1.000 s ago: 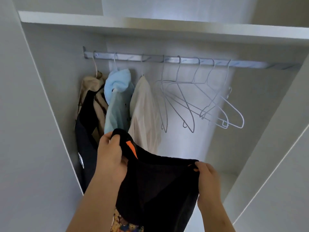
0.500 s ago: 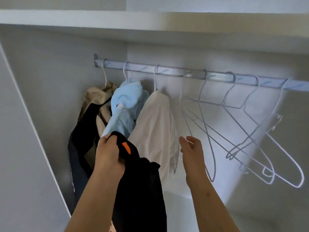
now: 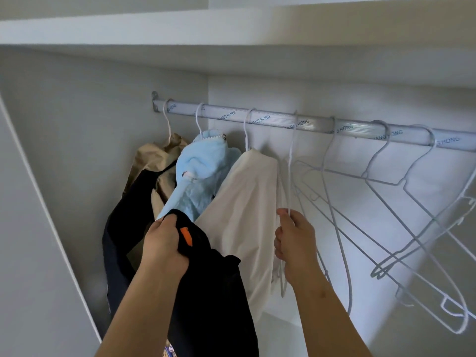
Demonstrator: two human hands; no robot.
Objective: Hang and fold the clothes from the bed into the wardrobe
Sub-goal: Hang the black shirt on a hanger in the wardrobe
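My left hand [image 3: 164,246] grips a black garment [image 3: 213,300] with a small orange tag, which hangs down in front of the wardrobe. My right hand [image 3: 296,240] is closed on the wire of an empty white hanger [image 3: 291,176] whose hook sits on the metal rail [image 3: 309,122]. Left of it on the rail hang a cream garment [image 3: 247,210], a light blue fleece [image 3: 203,173], and a tan and black jacket [image 3: 146,176].
Several more empty white wire hangers [image 3: 401,215] hang on the rail to the right, tilted and overlapping. A white shelf [image 3: 231,29] runs above the rail. The wardrobe's left side panel [image 3: 38,202] stands close to my left arm.
My right hand let go of the black garment, rose to the rail and closed on the nearest empty hanger. The view moved closer to the wardrobe. My left hand kept its hold.
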